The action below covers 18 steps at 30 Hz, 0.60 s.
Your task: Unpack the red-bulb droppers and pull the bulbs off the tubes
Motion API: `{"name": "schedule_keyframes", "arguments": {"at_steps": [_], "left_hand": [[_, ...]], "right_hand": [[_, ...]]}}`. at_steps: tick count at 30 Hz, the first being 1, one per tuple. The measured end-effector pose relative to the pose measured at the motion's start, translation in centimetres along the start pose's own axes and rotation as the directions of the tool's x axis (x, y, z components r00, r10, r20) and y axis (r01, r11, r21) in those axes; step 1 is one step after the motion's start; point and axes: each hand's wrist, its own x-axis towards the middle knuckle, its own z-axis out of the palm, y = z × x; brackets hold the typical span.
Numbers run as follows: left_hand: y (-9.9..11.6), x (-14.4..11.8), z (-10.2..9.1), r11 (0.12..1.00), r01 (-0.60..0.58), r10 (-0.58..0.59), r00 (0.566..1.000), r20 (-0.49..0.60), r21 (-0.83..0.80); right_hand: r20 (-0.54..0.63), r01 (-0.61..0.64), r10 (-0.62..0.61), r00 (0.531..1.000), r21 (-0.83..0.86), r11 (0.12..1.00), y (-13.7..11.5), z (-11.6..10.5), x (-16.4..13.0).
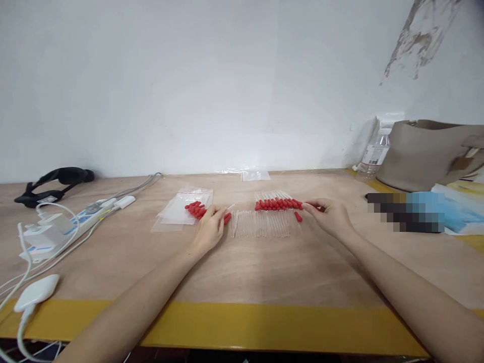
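My left hand (pixel 209 227) is closed in a pinch, with the end of a thin clear tube (pixel 231 207) showing at its fingertips. Just beside those fingers is a red rubber bulb (pixel 227 218); I cannot tell whether it is held. Loose red bulbs (pixel 195 208) lie behind this hand, on clear plastic bags (pixel 177 206). My right hand (pixel 325 216) pinches a red rubber bulb (pixel 320 208) by the right end of a row of red-bulbed droppers (pixel 276 204). Clear tubes (pixel 260 224) lie side by side between my hands. One red bulb (pixel 298 217) lies apart.
At the left are a white power strip (pixel 83 222) with cables, a white charger (pixel 37 292) and a black headset strap (pixel 56 181). A plastic bottle (pixel 375 154), a grey-beige bag (pixel 423 156) and blue wrapping (pixel 457 212) stand or lie at the right. The wall rises behind.
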Motion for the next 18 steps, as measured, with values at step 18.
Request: {"name": "schedule_keyframes", "arguments": {"at_steps": [18], "left_hand": [[1.8,-0.3,1.0,0.953,0.106,-0.064,0.986,0.153,-0.285]], "right_hand": [[0.240,-0.391,0.350,0.905,0.151,0.908,2.8,2.3,0.9]]}}
